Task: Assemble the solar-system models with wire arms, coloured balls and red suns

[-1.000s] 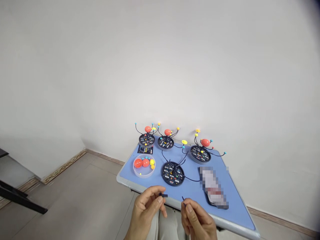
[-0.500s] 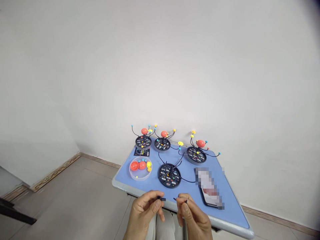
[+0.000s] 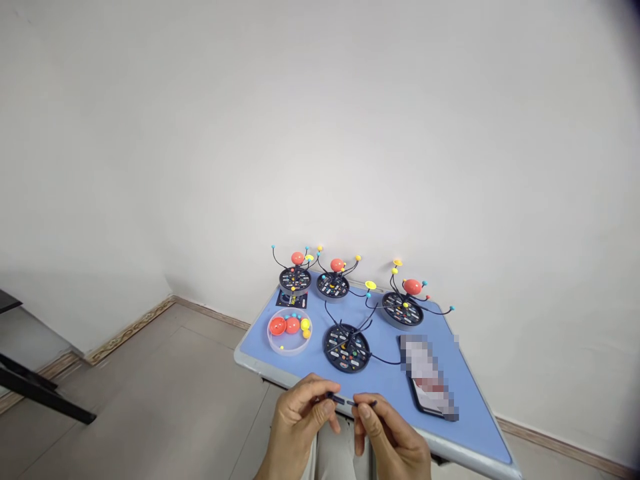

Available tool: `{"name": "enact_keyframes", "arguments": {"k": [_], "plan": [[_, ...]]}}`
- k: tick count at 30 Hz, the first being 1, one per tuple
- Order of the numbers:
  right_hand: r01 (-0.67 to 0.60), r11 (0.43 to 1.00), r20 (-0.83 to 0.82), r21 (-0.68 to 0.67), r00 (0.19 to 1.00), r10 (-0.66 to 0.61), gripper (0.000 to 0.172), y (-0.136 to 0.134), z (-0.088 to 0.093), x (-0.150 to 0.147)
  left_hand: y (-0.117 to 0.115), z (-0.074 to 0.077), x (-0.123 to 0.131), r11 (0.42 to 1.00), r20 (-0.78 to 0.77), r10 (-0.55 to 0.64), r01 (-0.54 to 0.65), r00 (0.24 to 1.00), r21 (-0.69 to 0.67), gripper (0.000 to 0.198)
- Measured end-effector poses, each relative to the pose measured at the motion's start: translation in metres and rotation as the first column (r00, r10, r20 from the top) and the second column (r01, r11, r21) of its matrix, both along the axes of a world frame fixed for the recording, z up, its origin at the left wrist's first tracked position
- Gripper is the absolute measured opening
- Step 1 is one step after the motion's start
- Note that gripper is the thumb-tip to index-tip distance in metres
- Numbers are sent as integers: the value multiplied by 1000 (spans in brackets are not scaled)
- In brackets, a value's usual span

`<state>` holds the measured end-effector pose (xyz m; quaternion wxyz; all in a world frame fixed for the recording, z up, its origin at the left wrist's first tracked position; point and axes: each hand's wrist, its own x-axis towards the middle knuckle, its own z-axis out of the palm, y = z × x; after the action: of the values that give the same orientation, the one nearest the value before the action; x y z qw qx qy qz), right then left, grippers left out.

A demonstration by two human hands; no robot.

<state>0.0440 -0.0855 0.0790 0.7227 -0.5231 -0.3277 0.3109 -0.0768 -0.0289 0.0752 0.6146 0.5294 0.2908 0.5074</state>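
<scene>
the two hands have just come together at bottom center of the frame, right at the near edge of the desk (image 3: 467, 448). a moment ago the pieces they hold were apart; now their ends line up and meet or almost meet. at this size i cannot tell if the pieces are joined. left hand (image 3: 301, 415) is in a narrow pinch on a short black stub (image 3: 336, 398), held between thumb and fingers. right hand (image 3: 389, 440) is in the same kind of narrow pinch on a thin black wire (image 3: 365, 403). both pieces are held level, just above the desk edge.

nearest to the hands, at center of the desk, is a round black base (image 3: 347, 348) with curved black wires and small colored balls. three similar models with orange balls stand along the far edge: one at the upper left (image 3: 295, 281), one in the middle (image 3: 333, 286) and one to the right (image 3: 402, 310). a clear round dish (image 3: 289, 331) at left of the desk holds orange and yellow balls. a small dark card (image 3: 291, 299) lies just behind it. a phone (image 3: 427, 380) with a blurred screen lies at right.
</scene>
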Motion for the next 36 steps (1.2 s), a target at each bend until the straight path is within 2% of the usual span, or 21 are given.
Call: {"name": "enact_keyframes", "arguments": {"k": [7,13,22,30,36], "plan": [[34,999,177,7,984,-35,28,0,1,-3,1,-2,0,993,14,-27,29,1000,-118,28],[63,998,269,21,961,-66,32,0,2,-4,1,-2,0,992,-1,-11,11,1000,-126,29],[53,997,309,52,949,-67,25,1,0,-2,1,1,-1,1000,-4,5,-5,1000,-6,16],[41,997,374,62,926,-62,21,1,-2,-3,2,-5,0,999,5,-12,13,1000,-36,16],[64,994,361,85,928,-91,22,3,-8,-3,0,-6,-1,984,11,52,-53,999,172,11]]}}
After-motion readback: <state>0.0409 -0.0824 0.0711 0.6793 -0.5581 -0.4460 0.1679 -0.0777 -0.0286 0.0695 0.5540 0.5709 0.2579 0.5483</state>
